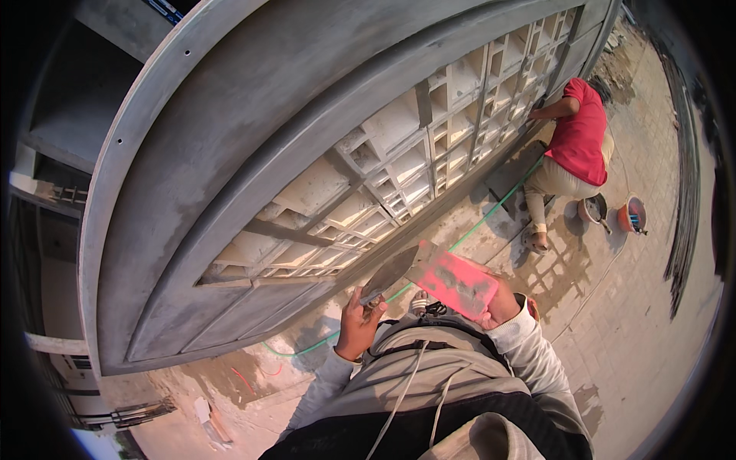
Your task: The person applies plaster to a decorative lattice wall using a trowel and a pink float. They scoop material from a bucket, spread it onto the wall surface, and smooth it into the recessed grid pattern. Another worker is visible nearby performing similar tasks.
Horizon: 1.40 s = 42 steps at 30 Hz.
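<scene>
Sunlit paving (602, 307), gray wall (207, 146) w/ lattice panel (310, 184). L hand (357, 326) grips trowel (393, 274), R hand (502, 300) grips pink board (456, 282), trowel by board's edge. Prob. trowel-to-board step; next move calls for steady board.

Trowel (395, 273), one: flat grey metal blade, smeared surface; handle end gripped in the left hand (358, 326); blade slanting up and to the right, its far end at the left end of the board, contact between the two unclear.

Board (460, 285), one: flat, rectangular, pinkish red, marked with grey smears and a larger grey patch toward its right end; held tilted in front of the body, right end in the right hand (500, 304).
</scene>
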Each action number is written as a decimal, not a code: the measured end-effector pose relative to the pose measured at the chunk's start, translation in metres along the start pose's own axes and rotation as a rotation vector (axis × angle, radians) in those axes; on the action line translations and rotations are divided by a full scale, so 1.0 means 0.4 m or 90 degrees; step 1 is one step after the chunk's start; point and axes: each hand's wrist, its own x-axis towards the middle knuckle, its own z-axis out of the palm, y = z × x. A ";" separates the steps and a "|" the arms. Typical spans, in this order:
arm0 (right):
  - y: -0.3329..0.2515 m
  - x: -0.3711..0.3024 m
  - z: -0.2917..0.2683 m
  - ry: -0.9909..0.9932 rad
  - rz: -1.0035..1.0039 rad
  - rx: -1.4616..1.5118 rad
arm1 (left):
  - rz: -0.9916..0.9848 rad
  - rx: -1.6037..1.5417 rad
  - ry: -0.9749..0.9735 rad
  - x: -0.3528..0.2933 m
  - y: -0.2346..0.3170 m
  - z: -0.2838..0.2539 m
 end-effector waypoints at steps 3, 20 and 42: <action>-0.006 -0.008 0.045 0.078 -0.020 -0.032 | -0.031 -0.030 0.006 -0.005 0.010 0.008; -0.033 0.021 -0.132 -0.038 -0.064 0.143 | -0.057 0.101 0.086 -0.015 -0.031 0.065; -0.204 0.559 -0.187 -0.145 -0.222 0.169 | -0.277 -0.165 0.292 -0.273 -0.167 0.026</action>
